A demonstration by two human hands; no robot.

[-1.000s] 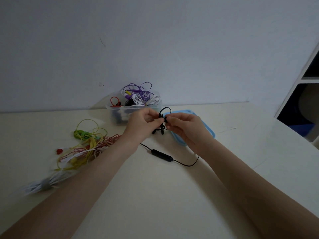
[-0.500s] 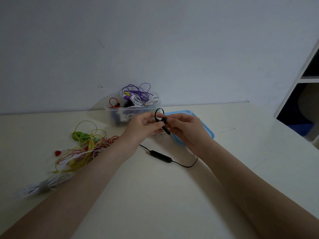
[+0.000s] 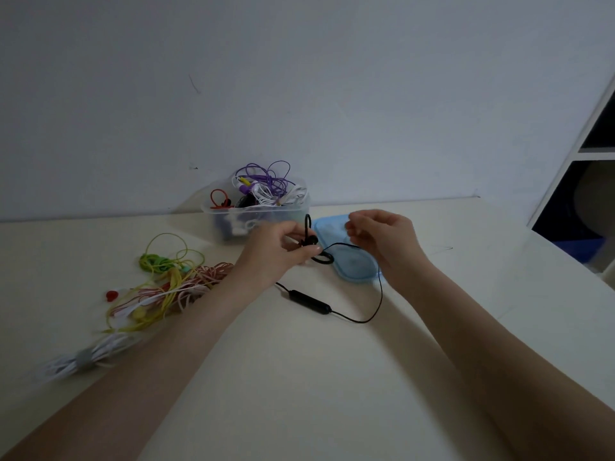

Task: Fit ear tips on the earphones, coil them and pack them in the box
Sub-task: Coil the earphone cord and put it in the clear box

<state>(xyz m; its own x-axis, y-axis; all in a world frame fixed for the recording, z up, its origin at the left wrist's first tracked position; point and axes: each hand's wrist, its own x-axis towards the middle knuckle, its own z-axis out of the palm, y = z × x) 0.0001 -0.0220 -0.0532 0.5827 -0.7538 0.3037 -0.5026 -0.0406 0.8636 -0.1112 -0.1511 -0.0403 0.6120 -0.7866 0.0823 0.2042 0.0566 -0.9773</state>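
The left hand (image 3: 279,251) pinches the black earphones (image 3: 311,241) above the tabletop (image 3: 299,377), at 6 o'clock from the clear box (image 3: 216,217). The right hand (image 3: 382,237) hovers at 3 o'clock, fingers loosely curled, holding nothing.

Both your forearms reach fwd over the table from the bottom corners, bare, wrists roughly level. Your left hand (image 3: 279,251) is curled, thumb & fingers pinching the black earphones (image 3: 307,241). Your right hand (image 3: 382,237) is raised just beside it, apart, fingers loosely curled, gripping nothing visible.
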